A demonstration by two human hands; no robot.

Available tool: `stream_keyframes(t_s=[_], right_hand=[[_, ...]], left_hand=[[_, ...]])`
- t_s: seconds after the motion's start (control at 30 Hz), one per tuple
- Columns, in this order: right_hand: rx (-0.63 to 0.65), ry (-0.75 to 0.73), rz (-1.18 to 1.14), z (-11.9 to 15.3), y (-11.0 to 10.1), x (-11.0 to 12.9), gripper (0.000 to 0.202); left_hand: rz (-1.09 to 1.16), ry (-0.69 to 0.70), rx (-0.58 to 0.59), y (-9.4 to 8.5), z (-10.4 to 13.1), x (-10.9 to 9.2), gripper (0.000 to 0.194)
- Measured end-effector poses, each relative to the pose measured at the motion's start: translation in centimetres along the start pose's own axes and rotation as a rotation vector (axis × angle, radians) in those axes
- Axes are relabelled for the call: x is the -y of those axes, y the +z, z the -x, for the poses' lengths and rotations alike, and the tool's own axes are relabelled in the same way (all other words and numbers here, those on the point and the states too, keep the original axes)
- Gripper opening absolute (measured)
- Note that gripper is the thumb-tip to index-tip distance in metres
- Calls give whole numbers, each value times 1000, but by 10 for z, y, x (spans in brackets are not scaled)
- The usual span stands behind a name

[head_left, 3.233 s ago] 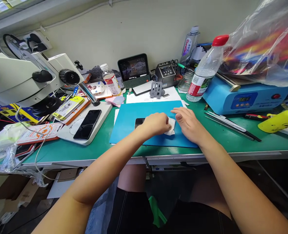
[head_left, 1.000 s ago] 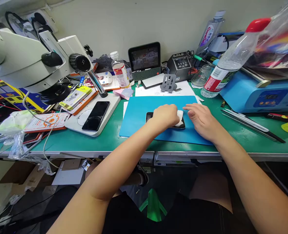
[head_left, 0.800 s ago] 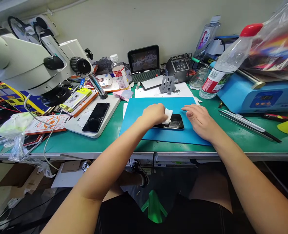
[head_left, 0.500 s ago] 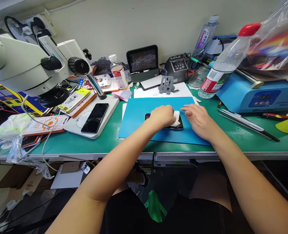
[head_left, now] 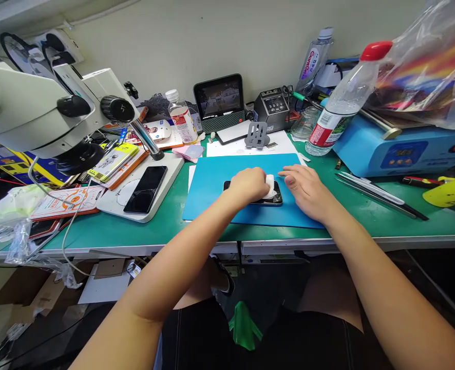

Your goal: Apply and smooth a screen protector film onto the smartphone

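Note:
My left hand point(head_left: 249, 185) is closed around a folded white wipe point(head_left: 269, 188), pressing it onto a black phone point(head_left: 277, 199). The hand covers the phone's middle, so only its two ends show. Under the phone lies a blue mat point(head_left: 206, 187). Just right of the phone, my right hand point(head_left: 307, 190) rests on the mat with its fingers stretched out and nothing in it.
At left, a microscope point(head_left: 23, 110) stands over its pale base, where another phone point(head_left: 146, 189) lies. Tweezers point(head_left: 377, 194) are at right, before a blue heating machine point(head_left: 404, 151). A red-capped bottle point(head_left: 333, 123) and a grey slotted stand point(head_left: 256, 134) sit behind the mat.
The camera has turned slightly, so everything sits a little further left in view. My left hand keeps the wipe on the phone, and my right hand stays on the mat.

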State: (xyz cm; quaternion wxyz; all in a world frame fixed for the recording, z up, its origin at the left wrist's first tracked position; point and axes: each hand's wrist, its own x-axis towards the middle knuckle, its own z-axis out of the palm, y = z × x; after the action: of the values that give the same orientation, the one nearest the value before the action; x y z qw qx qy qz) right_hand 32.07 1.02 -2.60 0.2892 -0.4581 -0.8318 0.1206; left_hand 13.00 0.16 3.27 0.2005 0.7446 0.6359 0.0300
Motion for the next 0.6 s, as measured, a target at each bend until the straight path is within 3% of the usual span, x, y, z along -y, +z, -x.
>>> stream_keyframes(t_s=[0.1, 0.3, 0.53, 0.6], right_hand=[[7, 6, 0, 1, 0, -1, 83], [18, 21, -1, 1, 1, -1, 86], [23, -11, 20, 1, 2, 0, 85], [23, -3, 18, 2, 2, 0, 85]], left_hand=[[-7, -3, -11, 0, 0, -1, 19], [-26, -28, -6, -10, 8, 22, 18], [-33, -8, -27, 5, 2, -5, 21], [-35, -8, -33, 5, 1, -5, 21]])
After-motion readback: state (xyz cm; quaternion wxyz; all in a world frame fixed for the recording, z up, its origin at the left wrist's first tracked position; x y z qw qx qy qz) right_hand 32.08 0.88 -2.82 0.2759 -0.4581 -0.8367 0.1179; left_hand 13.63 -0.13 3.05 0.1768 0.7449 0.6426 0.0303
